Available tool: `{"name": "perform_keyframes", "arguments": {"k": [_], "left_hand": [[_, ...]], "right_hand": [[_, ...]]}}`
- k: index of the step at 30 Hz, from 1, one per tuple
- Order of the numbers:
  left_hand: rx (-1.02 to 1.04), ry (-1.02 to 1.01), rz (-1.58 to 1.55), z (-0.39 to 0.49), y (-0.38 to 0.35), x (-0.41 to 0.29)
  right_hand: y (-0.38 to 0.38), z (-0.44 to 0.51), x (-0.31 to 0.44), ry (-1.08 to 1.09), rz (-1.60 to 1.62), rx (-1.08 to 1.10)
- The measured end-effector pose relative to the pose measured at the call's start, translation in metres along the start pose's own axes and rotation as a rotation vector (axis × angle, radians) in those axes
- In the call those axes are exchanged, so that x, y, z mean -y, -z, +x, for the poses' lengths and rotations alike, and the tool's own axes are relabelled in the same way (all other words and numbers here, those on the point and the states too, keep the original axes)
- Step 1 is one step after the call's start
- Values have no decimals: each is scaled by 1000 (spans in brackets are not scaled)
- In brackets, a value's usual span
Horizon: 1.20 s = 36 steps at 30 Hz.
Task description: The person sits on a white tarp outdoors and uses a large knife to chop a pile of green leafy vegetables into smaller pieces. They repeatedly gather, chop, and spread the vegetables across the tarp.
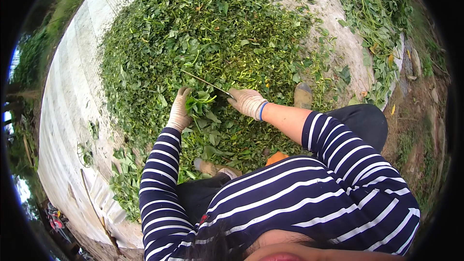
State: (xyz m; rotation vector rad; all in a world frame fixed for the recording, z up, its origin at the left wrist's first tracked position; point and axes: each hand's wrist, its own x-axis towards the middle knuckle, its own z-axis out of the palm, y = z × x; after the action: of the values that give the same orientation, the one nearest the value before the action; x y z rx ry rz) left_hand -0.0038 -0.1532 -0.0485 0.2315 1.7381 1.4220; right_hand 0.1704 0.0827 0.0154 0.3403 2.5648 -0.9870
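Note:
My left hand (180,110), in a pale knit work glove, is closed around a bunch of green leafy stems (200,104). In my right hand (248,103), gloved alike, is a knife, its long thin blade (204,81) pointing up and left over the greens; the handle is hidden in my fingers. The blade lies just beyond the bunch, and I cannot tell whether the two touch. Beneath both hands spreads a big heap of chopped leaves and stems (217,36).
Uncut leafy vines (380,25) lie at the upper right, more leaves (127,185) at the lower left. A pale sheet (61,116) lies under the heap. My shoes (303,96) rest at its near side. An orange object (277,158) shows by my torso. A stick (94,206) lies lower left.

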Motion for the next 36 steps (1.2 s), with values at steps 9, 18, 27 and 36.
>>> {"name": "perform_keyframes", "arguments": {"k": [9,18,27,36], "left_hand": [[171,-534,1233,-35,-33,-59],[243,-544,1323,-47,-40,-73],[108,-207,948,25,-24,-45],[411,317,1538,152,12,-16]], "right_hand": [[79,94,-35,-114,-174,-272],[65,67,-43,278,-389,162],[111,18,-37,-28,-37,99],[52,-2,5,139,79,-118]]}}
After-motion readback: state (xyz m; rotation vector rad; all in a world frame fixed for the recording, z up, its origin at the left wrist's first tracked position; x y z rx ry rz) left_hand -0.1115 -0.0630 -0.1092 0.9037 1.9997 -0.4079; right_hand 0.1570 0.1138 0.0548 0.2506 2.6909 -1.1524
